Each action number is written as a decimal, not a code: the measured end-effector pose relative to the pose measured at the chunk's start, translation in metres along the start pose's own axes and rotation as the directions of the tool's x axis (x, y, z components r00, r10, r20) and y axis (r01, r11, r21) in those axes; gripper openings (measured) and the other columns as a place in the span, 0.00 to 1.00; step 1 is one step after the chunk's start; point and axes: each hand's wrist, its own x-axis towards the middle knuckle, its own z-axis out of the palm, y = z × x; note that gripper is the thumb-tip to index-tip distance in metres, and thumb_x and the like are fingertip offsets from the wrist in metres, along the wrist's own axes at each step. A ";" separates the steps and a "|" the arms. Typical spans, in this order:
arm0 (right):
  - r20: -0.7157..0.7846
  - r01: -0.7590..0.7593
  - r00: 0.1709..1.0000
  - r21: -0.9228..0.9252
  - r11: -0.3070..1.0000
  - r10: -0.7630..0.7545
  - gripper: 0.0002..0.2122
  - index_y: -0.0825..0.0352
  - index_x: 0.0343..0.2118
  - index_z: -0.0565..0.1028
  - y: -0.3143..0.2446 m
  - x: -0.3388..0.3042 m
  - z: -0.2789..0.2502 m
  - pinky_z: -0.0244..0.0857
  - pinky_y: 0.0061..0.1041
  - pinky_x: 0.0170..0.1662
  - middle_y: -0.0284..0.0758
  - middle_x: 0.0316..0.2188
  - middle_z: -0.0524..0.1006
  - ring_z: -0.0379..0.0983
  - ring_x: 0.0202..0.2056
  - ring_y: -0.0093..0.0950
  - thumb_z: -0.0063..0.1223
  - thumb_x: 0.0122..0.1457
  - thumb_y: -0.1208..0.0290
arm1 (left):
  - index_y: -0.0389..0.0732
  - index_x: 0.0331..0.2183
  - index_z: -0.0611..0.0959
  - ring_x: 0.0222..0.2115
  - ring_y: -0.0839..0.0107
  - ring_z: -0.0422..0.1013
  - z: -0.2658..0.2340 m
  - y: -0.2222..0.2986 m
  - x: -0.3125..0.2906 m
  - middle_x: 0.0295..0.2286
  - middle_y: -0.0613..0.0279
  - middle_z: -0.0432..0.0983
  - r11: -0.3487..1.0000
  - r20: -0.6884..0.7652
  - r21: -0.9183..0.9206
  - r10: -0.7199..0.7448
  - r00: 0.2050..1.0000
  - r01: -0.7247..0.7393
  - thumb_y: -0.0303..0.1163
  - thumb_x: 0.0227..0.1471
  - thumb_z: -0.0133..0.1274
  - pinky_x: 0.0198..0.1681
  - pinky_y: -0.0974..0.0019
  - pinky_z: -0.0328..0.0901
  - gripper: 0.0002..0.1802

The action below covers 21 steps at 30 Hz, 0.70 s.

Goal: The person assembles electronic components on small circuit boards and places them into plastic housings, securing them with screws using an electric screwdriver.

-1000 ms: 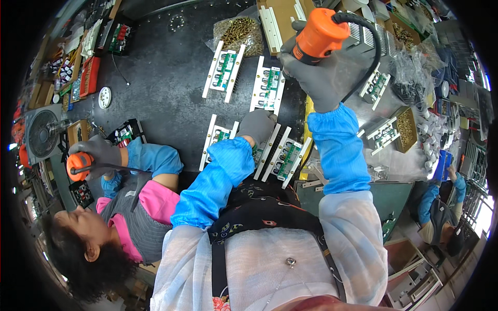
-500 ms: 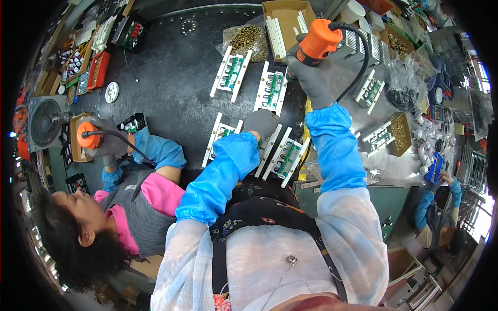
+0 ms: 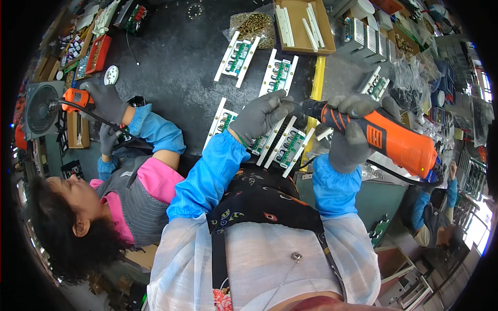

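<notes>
My right hand point(image 3: 348, 147), in a grey glove, is wrapped round an orange and black electric screwdriver point(image 3: 407, 147) held level, its nose pointing left. At the driver's tip, the gloved fingers of my left hand point(image 3: 259, 118) are pinched together; whatever they hold is too small to make out. Below and around my left hand lie several green circuit boards on white rails: one board point(image 3: 278, 76) just beyond it, another board point(image 3: 237, 58) farther left, one board point(image 3: 222, 123) partly behind my left sleeve, and one board point(image 3: 290, 148) nearer my body.
A cardboard box point(image 3: 326, 51) with white rails stands at the far side, beside a bag of brass-coloured screws point(image 3: 254, 28). Yellow tape point(image 3: 317, 78) runs along the bench. On my left a co-worker point(image 3: 140, 202) holds another orange driver point(image 3: 78, 98). Finned metal heat sinks point(image 3: 365, 41) stand far right.
The driver has come back from over the far board and swung from upright to level, nose left. My left hand has risen from the boards to its tip. The co-worker's driver has turned and shifted.
</notes>
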 end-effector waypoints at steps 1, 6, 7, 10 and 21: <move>0.011 0.036 0.999 -0.052 0.998 -0.036 0.22 0.67 0.49 0.60 -0.003 0.000 0.005 0.71 0.42 0.34 0.37 0.28 0.70 0.71 0.29 0.31 0.50 0.50 0.87 | 0.32 0.50 0.67 0.40 0.66 0.71 0.001 -0.002 -0.002 0.42 0.54 0.69 1.000 -0.040 -0.003 0.006 0.999 -0.007 0.32 0.60 0.42 0.45 0.69 0.70 0.19; 0.070 -0.023 0.997 -0.064 0.998 0.027 0.11 0.69 0.35 0.67 -0.010 0.000 0.012 0.71 0.40 0.34 0.35 0.27 0.70 0.71 0.28 0.31 0.56 0.50 0.81 | 0.34 0.47 0.67 0.35 0.71 0.72 -0.002 -0.010 -0.001 0.34 0.60 0.68 0.373 0.089 -0.895 -0.386 0.918 0.244 0.35 0.58 0.44 0.41 0.74 0.73 0.18; 0.034 -0.038 0.999 -0.042 0.998 0.039 0.10 0.69 0.31 0.67 -0.011 -0.001 0.013 0.71 0.39 0.34 0.35 0.27 0.69 0.71 0.28 0.31 0.58 0.49 0.79 | 0.34 0.45 0.67 0.34 0.71 0.72 -0.002 -0.011 -0.002 0.31 0.62 0.67 0.336 0.120 -0.908 -0.366 0.923 0.251 0.37 0.58 0.45 0.41 0.74 0.73 0.19; 0.046 -0.032 0.998 -0.076 0.997 0.036 0.09 0.68 0.32 0.68 -0.011 -0.004 0.012 0.70 0.39 0.35 0.36 0.26 0.69 0.71 0.28 0.32 0.56 0.51 0.77 | 0.36 0.44 0.68 0.29 0.78 0.68 -0.002 -0.011 -0.003 0.29 0.68 0.65 0.298 0.154 -0.915 -0.369 0.917 0.273 0.42 0.56 0.46 0.30 0.79 0.72 0.21; 0.095 -0.031 0.995 0.009 0.999 0.030 0.32 0.60 0.56 0.56 -0.007 -0.009 0.004 0.69 0.41 0.33 0.36 0.28 0.71 0.69 0.28 0.33 0.58 0.48 0.79 | 0.43 0.35 0.73 0.18 0.85 0.53 0.015 -0.008 0.004 0.20 0.77 0.57 0.291 0.044 -0.916 -0.610 0.791 0.276 0.49 0.50 0.51 0.16 0.84 0.52 0.20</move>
